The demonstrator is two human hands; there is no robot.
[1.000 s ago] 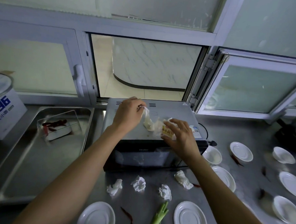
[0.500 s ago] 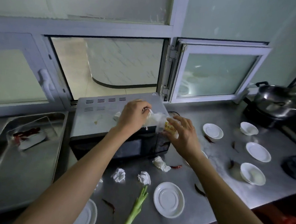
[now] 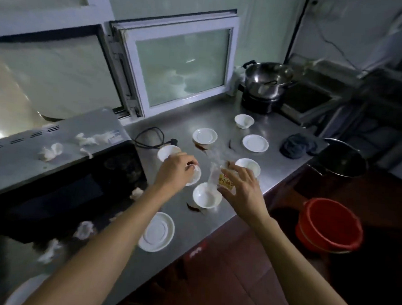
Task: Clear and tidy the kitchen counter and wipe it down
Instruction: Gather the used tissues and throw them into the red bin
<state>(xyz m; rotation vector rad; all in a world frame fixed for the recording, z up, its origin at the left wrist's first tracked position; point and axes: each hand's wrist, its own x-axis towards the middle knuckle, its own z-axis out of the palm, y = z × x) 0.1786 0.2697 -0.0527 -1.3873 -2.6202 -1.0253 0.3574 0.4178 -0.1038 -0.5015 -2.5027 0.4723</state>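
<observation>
My right hand [image 3: 240, 191] grips a clear plastic wrapper [image 3: 225, 180] with a yellow label, held above a white bowl [image 3: 206, 195] on the steel counter [image 3: 276, 170]. My left hand [image 3: 174, 170] hovers just left of it, fingers pinched on a small white tissue [image 3: 193, 168]. Crumpled tissues lie on the microwave top [image 3: 48, 152] and more tissues [image 3: 84, 229] lie on the counter in front of the microwave [image 3: 60, 189]. Several white saucers [image 3: 157, 231] and bowls [image 3: 243, 120] are scattered over the counter, with dark chilli scraps [image 3: 193, 206] between them.
A steel pot [image 3: 266, 81] sits on a burner at the back right. A dark cloth [image 3: 296, 145] and a black pan [image 3: 341, 157] lie at the counter's right end. A red bucket [image 3: 329, 225] stands on the floor. A power cord [image 3: 149, 138] trails beside the microwave.
The view swung right. Both hands left the microwave top and moved right and forward over the dishes, the right hand still carrying the wrapper. Tissues stayed behind on the microwave.
</observation>
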